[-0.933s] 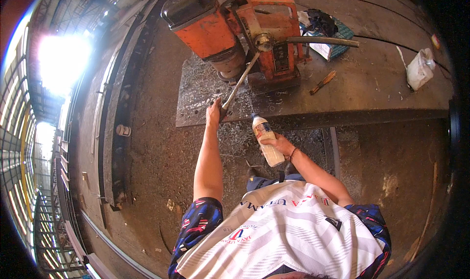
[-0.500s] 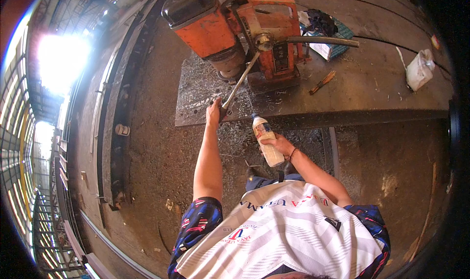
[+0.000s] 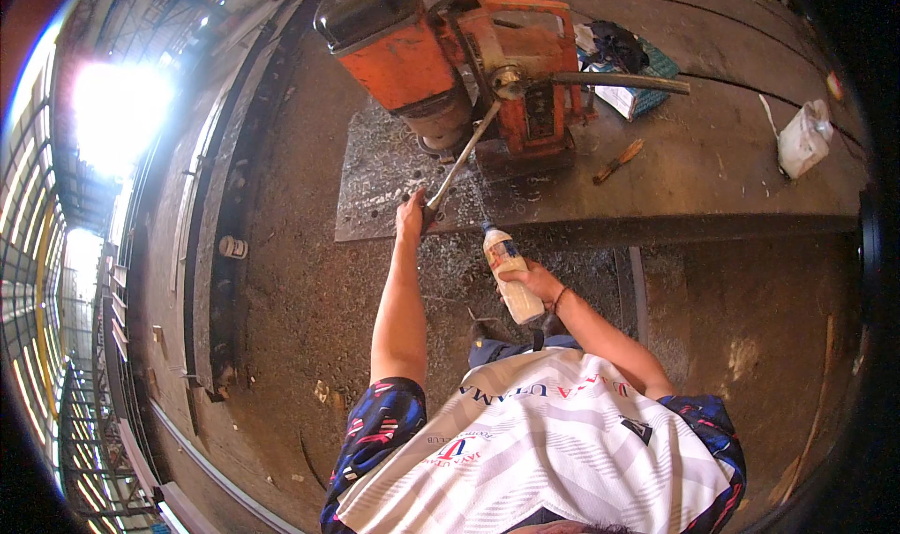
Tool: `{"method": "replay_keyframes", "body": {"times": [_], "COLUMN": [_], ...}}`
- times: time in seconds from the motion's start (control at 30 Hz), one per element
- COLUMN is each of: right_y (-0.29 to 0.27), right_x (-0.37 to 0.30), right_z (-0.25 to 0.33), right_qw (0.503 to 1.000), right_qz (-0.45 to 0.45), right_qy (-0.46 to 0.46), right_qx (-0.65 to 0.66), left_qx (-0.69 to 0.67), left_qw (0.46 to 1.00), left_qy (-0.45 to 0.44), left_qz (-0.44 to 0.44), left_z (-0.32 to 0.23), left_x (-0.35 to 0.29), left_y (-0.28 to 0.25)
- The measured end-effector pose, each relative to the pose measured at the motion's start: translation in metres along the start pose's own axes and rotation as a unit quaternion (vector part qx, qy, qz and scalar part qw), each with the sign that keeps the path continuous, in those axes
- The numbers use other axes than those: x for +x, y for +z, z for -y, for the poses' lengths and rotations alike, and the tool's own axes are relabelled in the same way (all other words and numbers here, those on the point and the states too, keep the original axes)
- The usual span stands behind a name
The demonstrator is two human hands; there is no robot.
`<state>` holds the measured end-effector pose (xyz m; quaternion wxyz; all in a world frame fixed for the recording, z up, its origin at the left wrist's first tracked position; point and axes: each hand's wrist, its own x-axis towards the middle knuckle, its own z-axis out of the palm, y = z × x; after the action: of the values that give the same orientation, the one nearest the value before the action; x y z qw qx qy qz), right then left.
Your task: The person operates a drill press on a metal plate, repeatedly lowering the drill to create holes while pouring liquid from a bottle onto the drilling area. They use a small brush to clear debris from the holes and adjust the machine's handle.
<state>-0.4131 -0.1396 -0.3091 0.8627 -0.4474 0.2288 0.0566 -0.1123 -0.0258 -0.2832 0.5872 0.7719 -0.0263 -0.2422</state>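
Note:
An orange magnetic drill press stands on a steel plate littered with metal shavings. My left hand is closed round the end of its feed handle, a long metal bar slanting up to the hub. In my right hand is a plastic bottle of milky liquid, tilted with its blue cap toward the drill. A thin pale streak runs from the cap toward the drill's lower end. The cutting tip is hidden under the motor body.
Right of the drill lies a worn brush. Beyond it are a teal box with dark cloth on top and a white jug. Cables cross the workpiece. A small white tub sits at left. Shavings cover the ground below.
The pale streak in front of the bottle's cap shows more plainly now. The bottle has shifted very slightly downward; my left hand keeps its hold on the feed handle.

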Motion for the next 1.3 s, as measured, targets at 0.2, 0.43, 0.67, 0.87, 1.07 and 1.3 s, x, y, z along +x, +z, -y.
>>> {"method": "replay_keyframes", "body": {"times": [0.2, 0.43, 0.67, 0.87, 1.07, 1.3], "right_y": [0.008, 0.01, -0.009, -0.019, -0.006, -0.005], "right_x": [-0.005, -0.008, 0.003, 0.006, 0.0, -0.001], "right_z": [0.01, 0.009, -0.005, -0.007, 0.0, -0.003], "right_qw": [1.0, 1.0, 0.999, 0.999, 1.0, 0.999], "right_qz": [-0.01, 0.007, 0.013, 0.01, 0.01, 0.007], "right_qy": [0.024, -0.005, 0.036, 0.041, 0.026, 0.039], "right_qx": [0.004, -0.004, 0.036, 0.028, 0.009, 0.025], "left_qx": [0.006, 0.057, 0.091, 0.054, 0.044, 0.089], "left_qw": [1.0, 0.998, 0.995, 0.997, 0.998, 0.993], "left_qy": [0.008, 0.027, 0.044, 0.056, 0.033, 0.065], "left_qz": [-0.008, -0.028, -0.024, -0.027, -0.012, -0.033], "left_z": [0.005, 0.013, 0.022, 0.008, 0.015, 0.031], "left_x": [0.0, 0.006, 0.017, 0.001, 0.006, 0.021], "left_y": [-0.005, -0.008, 0.004, 0.016, 0.003, 0.0]}}
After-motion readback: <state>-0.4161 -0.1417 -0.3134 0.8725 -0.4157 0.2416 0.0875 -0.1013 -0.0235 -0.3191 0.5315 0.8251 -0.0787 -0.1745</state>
